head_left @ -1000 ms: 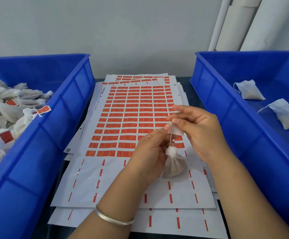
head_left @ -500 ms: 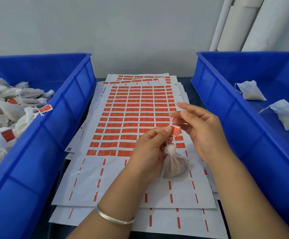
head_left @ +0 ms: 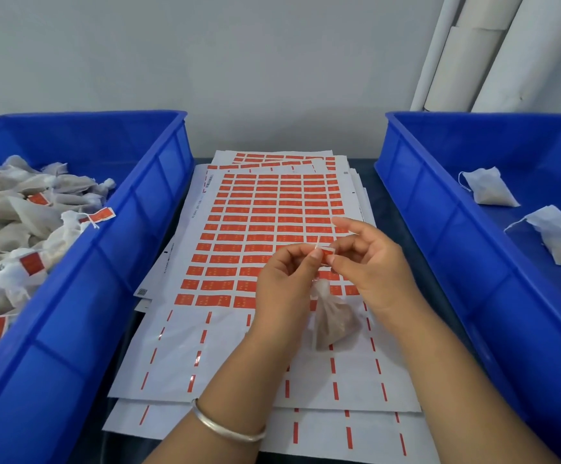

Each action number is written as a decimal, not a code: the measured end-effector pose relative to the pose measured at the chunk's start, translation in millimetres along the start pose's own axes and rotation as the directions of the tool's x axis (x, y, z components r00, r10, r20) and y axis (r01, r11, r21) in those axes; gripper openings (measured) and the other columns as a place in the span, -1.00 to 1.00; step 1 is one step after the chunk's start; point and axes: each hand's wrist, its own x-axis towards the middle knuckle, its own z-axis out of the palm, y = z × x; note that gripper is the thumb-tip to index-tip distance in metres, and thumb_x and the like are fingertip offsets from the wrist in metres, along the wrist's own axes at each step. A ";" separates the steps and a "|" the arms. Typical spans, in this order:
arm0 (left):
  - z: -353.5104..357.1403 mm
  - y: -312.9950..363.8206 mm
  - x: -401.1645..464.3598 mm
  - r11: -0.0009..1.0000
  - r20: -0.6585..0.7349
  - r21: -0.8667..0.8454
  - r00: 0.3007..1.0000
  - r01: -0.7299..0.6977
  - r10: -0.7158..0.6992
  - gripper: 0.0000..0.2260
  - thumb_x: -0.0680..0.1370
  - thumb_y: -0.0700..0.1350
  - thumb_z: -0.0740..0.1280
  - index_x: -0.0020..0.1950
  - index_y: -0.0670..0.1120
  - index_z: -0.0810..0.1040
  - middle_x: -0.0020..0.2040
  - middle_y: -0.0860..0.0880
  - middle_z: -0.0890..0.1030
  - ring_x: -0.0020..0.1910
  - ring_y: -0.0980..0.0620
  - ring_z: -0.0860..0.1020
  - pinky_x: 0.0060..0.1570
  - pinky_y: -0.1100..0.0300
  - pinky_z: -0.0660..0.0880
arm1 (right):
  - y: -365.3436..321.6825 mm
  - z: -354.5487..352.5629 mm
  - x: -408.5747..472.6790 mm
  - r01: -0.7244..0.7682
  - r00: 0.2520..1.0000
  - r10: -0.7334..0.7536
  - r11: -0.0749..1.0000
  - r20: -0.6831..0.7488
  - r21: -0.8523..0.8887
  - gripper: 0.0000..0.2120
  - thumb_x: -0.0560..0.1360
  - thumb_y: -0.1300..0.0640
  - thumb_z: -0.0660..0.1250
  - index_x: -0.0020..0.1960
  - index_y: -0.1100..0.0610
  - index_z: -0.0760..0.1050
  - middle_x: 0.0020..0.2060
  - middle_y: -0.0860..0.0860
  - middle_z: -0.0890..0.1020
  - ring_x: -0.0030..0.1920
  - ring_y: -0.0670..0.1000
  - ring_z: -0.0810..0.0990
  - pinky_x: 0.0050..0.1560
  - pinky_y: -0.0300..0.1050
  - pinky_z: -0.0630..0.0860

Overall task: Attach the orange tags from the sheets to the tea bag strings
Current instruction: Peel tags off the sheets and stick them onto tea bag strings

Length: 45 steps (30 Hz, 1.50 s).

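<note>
Head view, looking down at a work surface. At the centre, both hands meet over a stack of white backing sheets (head_left: 265, 209) printed with rows of small orange rectangular paper tags. The left hand (head_left: 286, 286) pinches one small orange paper tag (head_left: 326, 253) between thumb and forefinger. The right hand (head_left: 376, 266) pinches the same tag from its 3 o'clock side, the other fingers spread loosely. A thin white string rises just above the tag at 12 o'clock; whether it already lies inside the fold cannot be told. A small translucent mesh tea bag filled with brown tea (head_left: 334, 316) hangs below the tag at 6 o'clock, over the stripped lower part of the top sheet.

At 9 o'clock, a blue plastic bin (head_left: 145, 209) holds a heap of bags that already carry orange tags. At 3 o'clock, a second blue plastic bin (head_left: 416, 202) holds two white bags with no tags.

To do this step well, it seems best to keep the string centred along the tag's fold, bring the sticky halves together edge to edge, then press firmly across the whole face so the string cannot slip out. Letting the bag hang free should keep the string taut and straight.
</note>
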 end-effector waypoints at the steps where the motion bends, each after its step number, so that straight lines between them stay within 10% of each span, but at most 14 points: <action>1: 0.3 -0.5 -0.9 0.999 -0.010 0.031 0.999 -0.038 0.038 -0.94 0.53 -0.06 0.33 -0.12 0.06 0.58 -0.25 0.21 0.63 -0.23 0.27 0.59 -0.35 0.46 0.48 | 0.7 1.5 -0.5 0.003 1.000 -0.003 1.000 -0.007 -0.001 -0.66 0.43 0.16 0.44 -0.01 -0.27 0.47 -0.16 -0.28 0.65 -0.07 -0.27 0.63 -0.18 -0.45 0.53; 9: -2.2 7.5 0.6 0.977 -0.081 0.206 0.994 -0.059 0.077 -0.94 0.53 -0.05 0.33 -0.14 0.07 0.57 -0.28 0.21 0.61 -0.24 0.34 0.57 -0.40 0.54 0.43 | 3.3 5.5 -2.9 -0.034 0.999 0.034 0.987 0.000 0.159 -0.77 0.39 -0.01 0.44 -0.01 -0.27 0.54 -0.09 -0.28 0.66 -0.05 -0.23 0.65 -0.23 -0.39 0.54; 16: -19.9 58.1 -5.9 0.980 -0.192 0.183 0.975 -0.074 0.110 -0.93 0.53 0.00 0.29 -0.12 0.07 0.54 -0.28 0.13 0.61 -0.36 0.22 0.58 -0.42 0.42 0.46 | 12.2 1.7 -2.4 -0.198 0.980 0.185 0.878 0.073 0.435 -0.64 0.45 -0.18 0.22 0.19 -0.09 0.49 -0.11 0.11 0.69 -0.14 0.08 0.70 -0.26 -0.18 0.60; 26: -108.1 178.5 -12.8 0.855 -0.315 0.329 0.808 -0.400 0.499 -0.87 0.60 -0.15 0.21 -0.13 0.03 0.42 -0.17 0.01 0.64 -0.28 0.10 0.58 -0.16 0.18 0.54 | 24.6 2.2 0.3 -0.251 0.967 0.230 0.931 0.108 0.264 -0.77 0.63 0.00 0.12 0.15 0.00 0.52 -0.12 0.14 0.68 -0.07 0.14 0.69 -0.02 0.03 0.57; 39: -219.5 188.1 62.0 0.752 -0.439 0.646 0.871 0.135 0.220 -0.79 0.57 -0.22 0.22 -0.28 -0.11 0.43 -0.13 -0.08 0.55 -0.12 -0.06 0.54 0.03 -0.04 0.54 | 22.5 6.6 -5.2 -0.284 0.959 0.283 0.955 0.019 0.091 -0.83 0.60 0.03 0.20 0.06 0.04 0.54 -0.19 -0.02 0.70 -0.20 0.05 0.70 -0.20 -0.09 0.58; 45: -183.7 189.7 41.8 0.636 -0.297 0.772 0.874 -0.018 0.385 -0.93 0.53 -0.16 0.25 -0.15 -0.04 0.44 -0.18 -0.02 0.55 -0.23 -0.01 0.52 -0.28 0.20 0.40 | 12.8 17.5 -11.9 -0.264 0.957 0.279 0.951 0.080 -0.161 -0.88 0.59 0.03 0.22 0.07 -0.02 0.51 -0.17 -0.12 0.69 -0.21 -0.07 0.69 -0.31 -0.24 0.58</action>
